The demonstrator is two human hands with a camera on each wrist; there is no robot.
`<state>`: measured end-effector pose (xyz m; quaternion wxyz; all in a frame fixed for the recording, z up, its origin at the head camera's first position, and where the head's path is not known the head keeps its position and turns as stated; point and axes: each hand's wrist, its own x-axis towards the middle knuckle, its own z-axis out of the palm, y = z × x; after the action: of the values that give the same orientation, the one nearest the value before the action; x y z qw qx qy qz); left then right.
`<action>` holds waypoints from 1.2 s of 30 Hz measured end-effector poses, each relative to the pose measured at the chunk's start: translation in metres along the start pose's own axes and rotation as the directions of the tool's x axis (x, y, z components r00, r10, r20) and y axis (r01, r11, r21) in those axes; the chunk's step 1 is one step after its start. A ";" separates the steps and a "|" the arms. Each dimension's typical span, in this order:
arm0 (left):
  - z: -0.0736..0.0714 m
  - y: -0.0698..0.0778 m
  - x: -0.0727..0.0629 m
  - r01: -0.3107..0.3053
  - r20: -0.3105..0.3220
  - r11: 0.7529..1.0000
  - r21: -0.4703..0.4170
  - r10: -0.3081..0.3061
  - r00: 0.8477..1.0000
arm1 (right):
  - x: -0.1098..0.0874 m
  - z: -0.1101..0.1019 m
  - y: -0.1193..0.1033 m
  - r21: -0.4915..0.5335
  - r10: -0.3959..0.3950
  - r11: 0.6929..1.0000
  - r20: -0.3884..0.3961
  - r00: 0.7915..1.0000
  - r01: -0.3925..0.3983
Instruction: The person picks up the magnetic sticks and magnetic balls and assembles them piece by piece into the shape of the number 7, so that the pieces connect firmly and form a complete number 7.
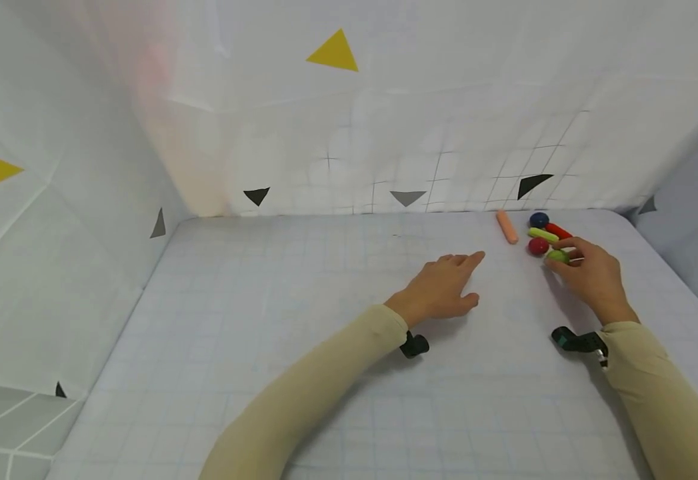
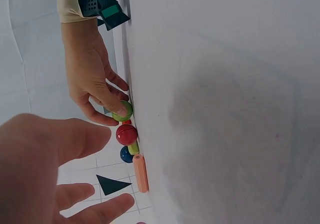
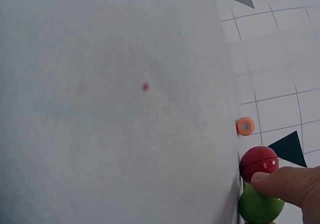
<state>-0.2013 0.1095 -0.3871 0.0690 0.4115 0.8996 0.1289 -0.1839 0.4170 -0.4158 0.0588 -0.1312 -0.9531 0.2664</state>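
Note:
At the far right of the table my right hand (image 1: 595,273) pinches a green ball (image 1: 557,257) between thumb and fingers, low over the surface. A red ball (image 1: 538,247) with a groove round it sits right beside the green one; the right thumb overlaps its edge in the right wrist view. Behind them lie a yellow-green stick (image 1: 543,235), a red stick (image 1: 559,231) and a dark blue ball (image 1: 539,220). An orange six-sided stick (image 3: 245,126) lies a little to their left. My left hand (image 1: 445,287) hovers over mid-table, fingers extended, holding nothing.
The white table (image 1: 265,320) ends at a white back wall (image 1: 301,147) with dark and yellow triangles. A grey side wall (image 1: 691,193) rises close to the right of the cluster. Dark wrist-camera mounts (image 1: 578,340) jut from both sleeves.

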 end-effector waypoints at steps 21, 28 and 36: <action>0.000 -0.019 -0.020 0.085 -0.027 0.985 -0.149 -0.090 0.996 | -0.023 -0.004 -0.037 0.081 -0.040 0.996 -0.084 0.996 0.047; -0.003 -0.032 -0.035 0.083 -0.065 0.977 -0.197 -0.097 0.993 | -0.032 -0.001 -0.060 0.135 -0.122 0.982 -0.107 0.987 0.136; -0.013 -0.042 -0.049 0.088 -0.099 0.970 -0.225 -0.112 0.989 | -0.041 0.006 -0.089 0.153 -0.228 0.957 -0.122 0.966 0.246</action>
<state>-0.2028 0.0430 -0.3860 0.0705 0.3475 0.9018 0.2469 -0.1652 0.3289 -0.3764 0.1504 -0.0241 -0.9319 0.3291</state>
